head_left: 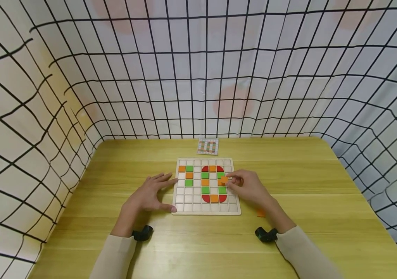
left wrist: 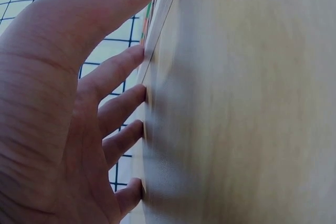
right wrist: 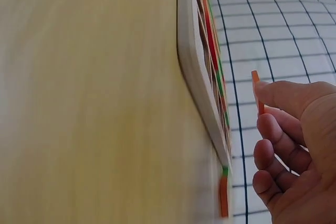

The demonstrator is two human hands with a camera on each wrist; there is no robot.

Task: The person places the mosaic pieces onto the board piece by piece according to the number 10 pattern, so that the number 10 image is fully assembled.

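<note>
A pale square grid board [head_left: 184, 207] lies on the table, with orange, green and red tiles set in its cells. My right hand [head_left: 249, 186] pinches an orange tile [head_left: 224, 179] between thumb and forefinger above the right part of the board. In the right wrist view the pinched orange tile [right wrist: 259, 93] is seen edge-on, held off the surface. My left hand [head_left: 149, 195] is spread at the board's left side, its thumb and forefinger touching the edge. The left wrist view shows that hand's fingers [left wrist: 121, 108] extended, fingertips down at the table.
Behind the board lies a small pattern card [head_left: 207, 147] with a similar coloured design. A loose orange tile [head_left: 261, 213] rests on the wooden table [head_left: 198, 248], partly hidden by my right forearm. A white curtain with black grid lines [head_left: 205, 89] surrounds the table's back and sides.
</note>
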